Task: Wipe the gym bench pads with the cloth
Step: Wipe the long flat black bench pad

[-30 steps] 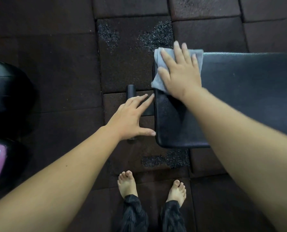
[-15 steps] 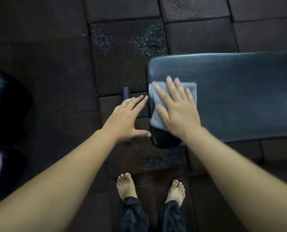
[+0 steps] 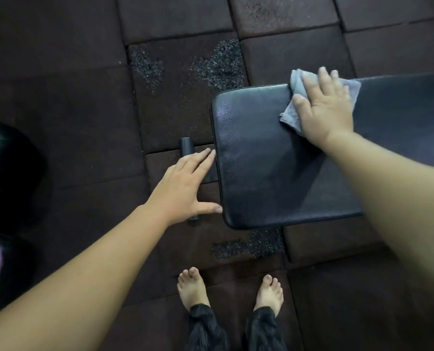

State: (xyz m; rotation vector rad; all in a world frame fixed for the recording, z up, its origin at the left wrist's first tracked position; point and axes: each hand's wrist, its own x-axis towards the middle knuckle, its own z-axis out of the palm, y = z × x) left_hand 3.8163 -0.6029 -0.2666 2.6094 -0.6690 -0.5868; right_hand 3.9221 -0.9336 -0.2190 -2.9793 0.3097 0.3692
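Wiping view: my right hand presses the grey cloth flat near the far edge of the bench pad.
My left hand lies open beside the pad's end, thumb at its corner.

Bench pad cut off at right; right hand hides most cloth

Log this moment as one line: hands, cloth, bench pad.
task: wiping | right hand: flat on cloth, pressing it on bench pad far edge | left hand: open, by pad end, over black bar
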